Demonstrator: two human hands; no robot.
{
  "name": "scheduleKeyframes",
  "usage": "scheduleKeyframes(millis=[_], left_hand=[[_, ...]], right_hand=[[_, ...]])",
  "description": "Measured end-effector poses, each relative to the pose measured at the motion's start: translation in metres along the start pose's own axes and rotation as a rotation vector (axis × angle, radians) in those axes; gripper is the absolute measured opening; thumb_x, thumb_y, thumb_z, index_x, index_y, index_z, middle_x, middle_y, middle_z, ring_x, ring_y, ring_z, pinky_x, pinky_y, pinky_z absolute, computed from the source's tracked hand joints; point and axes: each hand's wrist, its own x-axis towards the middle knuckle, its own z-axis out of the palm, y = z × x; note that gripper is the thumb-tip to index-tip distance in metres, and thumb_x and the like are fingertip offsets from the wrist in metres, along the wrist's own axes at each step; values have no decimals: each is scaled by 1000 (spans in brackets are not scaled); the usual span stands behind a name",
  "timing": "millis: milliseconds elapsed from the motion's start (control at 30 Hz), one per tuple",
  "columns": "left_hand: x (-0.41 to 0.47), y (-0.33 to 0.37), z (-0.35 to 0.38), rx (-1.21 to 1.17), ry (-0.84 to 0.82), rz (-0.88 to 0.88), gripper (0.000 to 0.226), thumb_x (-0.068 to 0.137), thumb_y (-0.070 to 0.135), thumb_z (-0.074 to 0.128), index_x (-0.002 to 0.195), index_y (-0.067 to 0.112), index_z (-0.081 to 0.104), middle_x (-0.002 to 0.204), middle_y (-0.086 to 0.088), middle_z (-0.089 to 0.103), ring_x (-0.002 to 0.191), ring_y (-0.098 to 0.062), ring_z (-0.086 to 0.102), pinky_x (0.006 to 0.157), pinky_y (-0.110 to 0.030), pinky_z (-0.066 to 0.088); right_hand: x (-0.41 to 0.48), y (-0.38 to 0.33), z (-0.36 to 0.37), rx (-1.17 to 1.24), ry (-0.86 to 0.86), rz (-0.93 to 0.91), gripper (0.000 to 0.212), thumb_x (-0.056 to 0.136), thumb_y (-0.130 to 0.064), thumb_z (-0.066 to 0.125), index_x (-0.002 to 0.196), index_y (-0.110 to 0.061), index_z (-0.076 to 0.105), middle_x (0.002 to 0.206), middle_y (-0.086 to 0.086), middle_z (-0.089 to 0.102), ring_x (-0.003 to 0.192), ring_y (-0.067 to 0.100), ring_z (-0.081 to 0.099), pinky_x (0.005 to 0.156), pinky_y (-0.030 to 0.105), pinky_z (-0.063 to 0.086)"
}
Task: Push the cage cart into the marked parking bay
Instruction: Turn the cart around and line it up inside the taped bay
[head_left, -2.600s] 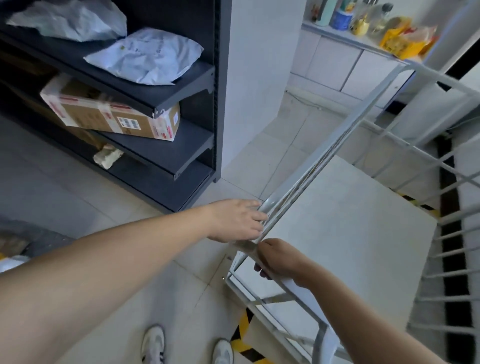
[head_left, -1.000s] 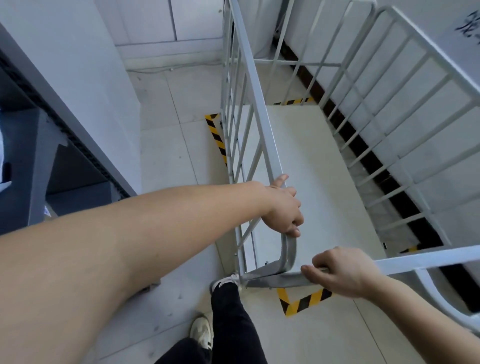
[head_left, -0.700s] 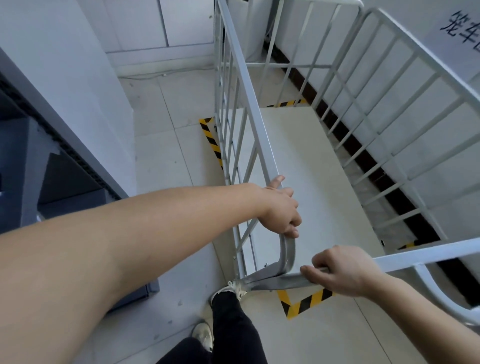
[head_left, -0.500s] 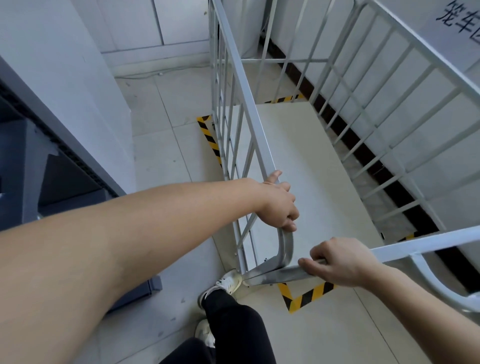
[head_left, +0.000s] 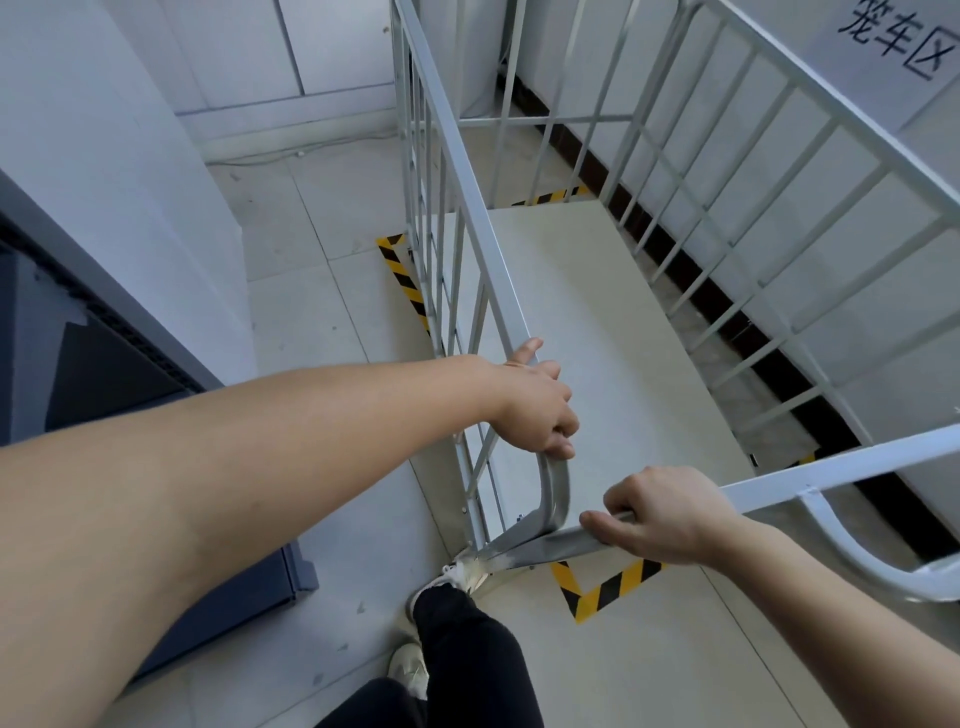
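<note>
The cart (head_left: 467, 208) is a big cage of grey metal bars with a flat pale floor inside. It stands by the wall, over the yellow and black tape (head_left: 605, 584) that marks a box on the floor. One tape corner shows just behind the cart, near the person's shoe (head_left: 457, 574). The left hand (head_left: 537, 408) is closed tight around the top bar of the left side. The right hand (head_left: 667, 514) is closed around the near bar. A white sign (head_left: 893, 47) hangs on the wall above the cart.
</note>
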Motion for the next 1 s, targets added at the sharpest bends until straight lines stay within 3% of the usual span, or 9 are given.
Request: scheduleKeyframes(millis=[267,1000], left_hand=[[1,-1,1,-14,0,-4,40,98,48,26,111,27,58,98,1,42,128,-29,28,110,-61,-11],[3,-3,5,-10,15,23,41,98,50,27,112,27,58,97,2,42,127,-29,28,110,-61,-11]], right_hand=[[-2,-3,-4,-24,-7,21,57,88,-66,34,58,-17,43,55,1,37,49,16,30,48,29,26],[-6,-8,-6,-60,-5,32,58,88,-64,35,59,-15,40,53,3,34,47,17,28,46,29,23]])
